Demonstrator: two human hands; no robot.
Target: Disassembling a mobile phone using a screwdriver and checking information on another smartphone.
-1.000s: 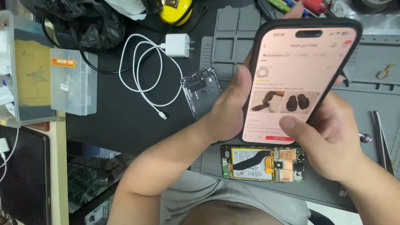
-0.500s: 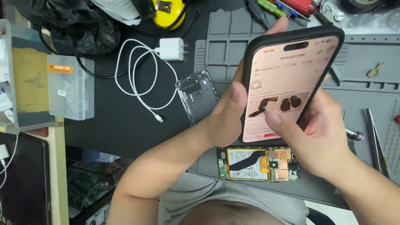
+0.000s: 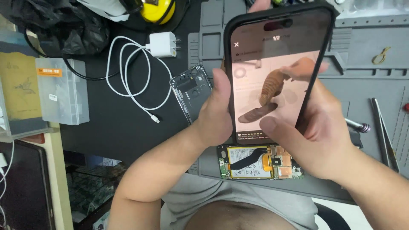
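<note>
My left hand (image 3: pixel 215 113) grips the left edge of a large black-cased smartphone (image 3: pixel 277 64) held upright over the desk, its lit screen showing a picture of dark and brown items. My right hand (image 3: pixel 315 136) cups the phone's right side, thumb resting on the lower screen. Below the phone an opened phone (image 3: pixel 255 162) lies on the grey repair mat (image 3: pixel 366 85), battery and circuit boards exposed. A detached clear phone frame (image 3: pixel 191 91) lies just left of my left hand.
A white charger with coiled cable (image 3: pixel 140 72) lies on the black desk. A clear plastic box (image 3: pixel 61 91) sits at the left, a black bag (image 3: pixel 59 21) and yellow earmuffs (image 3: pixel 157 10) behind. Tweezers (image 3: pixel 383 132) and a screwdriver (image 3: pixel 358 125) rest on the mat's right.
The smartphone has come nearer the camera and looms larger. Its screen changed from a listing page to one enlarged picture. Both hands kept their hold.
</note>
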